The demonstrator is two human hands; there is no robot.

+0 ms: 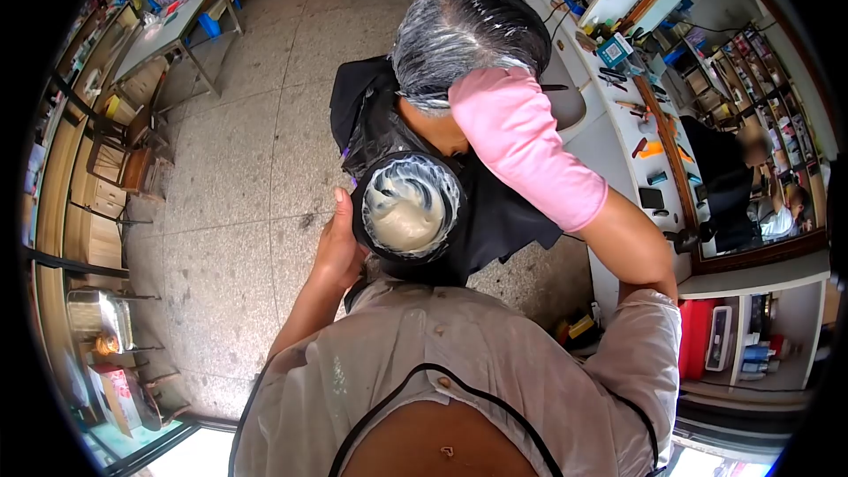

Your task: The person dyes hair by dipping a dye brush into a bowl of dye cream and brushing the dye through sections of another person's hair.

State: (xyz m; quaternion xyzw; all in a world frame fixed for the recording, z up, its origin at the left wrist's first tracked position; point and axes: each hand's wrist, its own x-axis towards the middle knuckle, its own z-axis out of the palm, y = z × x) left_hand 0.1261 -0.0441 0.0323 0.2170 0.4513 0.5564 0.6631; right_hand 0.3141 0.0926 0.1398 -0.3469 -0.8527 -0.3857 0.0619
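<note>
The left hand (336,250) holds a round black bowl (359,216), its thumb raised along the side and its other fingers mostly hidden by the bowl. Thick pale cream (406,219) lies inside and smears the inner wall. The right hand, in a pink glove (505,115), bends over beside another person's head; its fingertips are out of sight, so I cannot tell whether they are spread or closed. That person's dark hair (473,26) is streaked with white cream, and a black cape (521,203) covers the shoulders. The bowl sits just below the head, near the cape.

To the left, a wide stretch of speckled floor (221,168) reaches to wooden chairs (140,168), a table (163,35) and shelves (64,203) along the wall. The right side is tighter: a white counter (609,124), crowded with small tools, runs close past the gloved arm, with a wood-framed mirror (751,97) behind it.

On the counter stands a card with a QR-style code (614,50); its lettering is too small to read, as is the print on a red-and-white carton (122,397) at lower left.
</note>
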